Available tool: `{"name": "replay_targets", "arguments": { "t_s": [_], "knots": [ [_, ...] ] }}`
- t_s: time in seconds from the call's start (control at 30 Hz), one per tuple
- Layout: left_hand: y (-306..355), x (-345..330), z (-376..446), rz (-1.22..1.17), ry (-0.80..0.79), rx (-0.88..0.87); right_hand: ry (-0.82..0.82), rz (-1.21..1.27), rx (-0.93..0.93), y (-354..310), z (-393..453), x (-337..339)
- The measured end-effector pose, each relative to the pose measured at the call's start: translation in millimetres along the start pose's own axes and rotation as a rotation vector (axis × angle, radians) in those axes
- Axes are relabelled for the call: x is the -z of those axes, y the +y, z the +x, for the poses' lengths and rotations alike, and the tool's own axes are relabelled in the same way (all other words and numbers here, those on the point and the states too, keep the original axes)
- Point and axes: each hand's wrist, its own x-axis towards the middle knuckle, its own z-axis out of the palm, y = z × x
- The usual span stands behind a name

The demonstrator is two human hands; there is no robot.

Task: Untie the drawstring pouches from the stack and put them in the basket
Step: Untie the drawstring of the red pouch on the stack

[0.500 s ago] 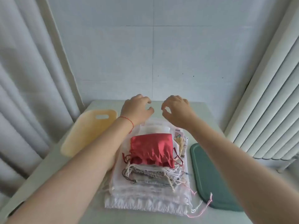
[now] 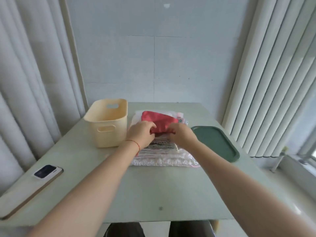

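A red drawstring pouch (image 2: 159,121) lies on top of a stack of white and grey pouches (image 2: 159,151) in the middle of the table. My left hand (image 2: 141,134) pinches the pouch's near left corner at its gathered mouth. My right hand (image 2: 182,136) pinches the near right corner. Both hands have their fingers curled on the red fabric. A cream plastic basket (image 2: 106,124) with cut-out handles stands just left of the stack; nothing shows inside it.
A dark green tray (image 2: 216,142) lies right of the stack. A phone (image 2: 47,171) rests near the table's left edge. Curtains hang at the left, vertical blinds at the right, and a wall stands behind the pale green table (image 2: 153,185).
Both hands came back from beyond the stack to the red pouch's near edge and took hold of it. The view pulled back and up, so the basket now shows upright.
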Motion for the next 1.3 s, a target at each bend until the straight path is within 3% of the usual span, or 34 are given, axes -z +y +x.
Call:
{"name": "replay_targets", "arguments": {
  "t_s": [0.13, 0.33, 0.47, 0.53, 0.6, 0.7, 0.77, 0.97, 1.13, 1.3],
  "knots": [
    [1.6, 13.1, -7.5, -0.001, 0.086, 0.068, 0.131, 0.080, -0.015, -8.0, -1.2, 15.3],
    [-1.2, 19.1, 3.8, -0.358, 0.142, 0.276, 0.359, 0.242, 0.001, -8.4, 19.9, 41.7],
    [-12.8, 13.9, 30.1, -0.410, 0.208, 0.427, 0.380, 0.263, -0.059, 1.6, 51.8, 39.6],
    [-15.6, 12.4, 42.9, -0.350, 0.314, 0.473, 0.372, 0.322, -0.057, 4.5, 66.9, 37.7],
    [-15.8, 14.7, 55.3, -0.522, 0.339, 0.433, 0.361, 0.392, -0.036, 5.1, 81.3, 36.7],
    [-16.9, 16.2, 72.4, -0.857, 0.134, 0.234, 0.346, 0.491, 0.013, 4.5, 105.1, 37.6],
    [-22.9, 7.4, 78.3, -0.830, 0.109, 0.183, 0.361, 0.570, 0.044, 4.3, 111.8, 38.4],
    [-43.1, -13.9, 96.1, -0.658, 0.314, 0.246, 0.361, 0.581, -0.087, 26.8, 125.3, 23.9],
    [-56.2, -32.1, 94.7, -0.507, 0.335, 0.292, 0.185, 0.508, -0.256, 55.4, 118.8, 9.2],
    [-65.0, -35.8, 90.2, -0.371, 0.310, 0.325, -0.047, 0.596, -0.275, 65.5, 104.7, 8.2]
  ]
}}
